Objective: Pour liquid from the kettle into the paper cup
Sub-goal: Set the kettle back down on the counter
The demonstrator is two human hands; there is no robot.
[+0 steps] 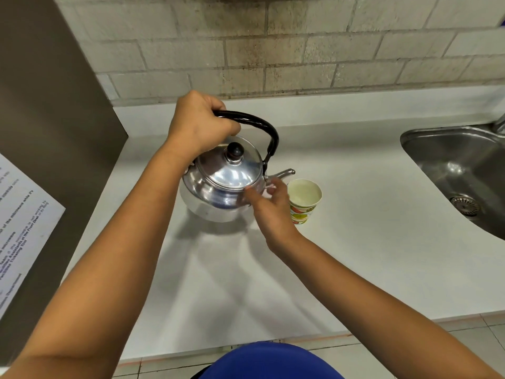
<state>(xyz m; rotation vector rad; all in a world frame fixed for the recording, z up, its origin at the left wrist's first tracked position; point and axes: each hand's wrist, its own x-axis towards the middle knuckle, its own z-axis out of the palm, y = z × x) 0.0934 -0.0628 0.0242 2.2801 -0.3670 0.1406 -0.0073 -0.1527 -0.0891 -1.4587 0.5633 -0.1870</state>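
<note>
A shiny metal kettle with a black arched handle and a black lid knob is on or just above the white counter, its spout pointing right toward the paper cup. The cup is white inside with a fruit pattern outside and stands upright just right of the spout. My left hand is closed around the left end of the kettle handle. My right hand is between kettle and cup, fingers spread and blurred, fingertips at the kettle's right side near the spout base, holding nothing.
A steel sink is set into the white counter at the right. A brick wall runs along the back. A brown appliance side with a printed notice stands at the left. Tiled floor lies below the counter's front edge.
</note>
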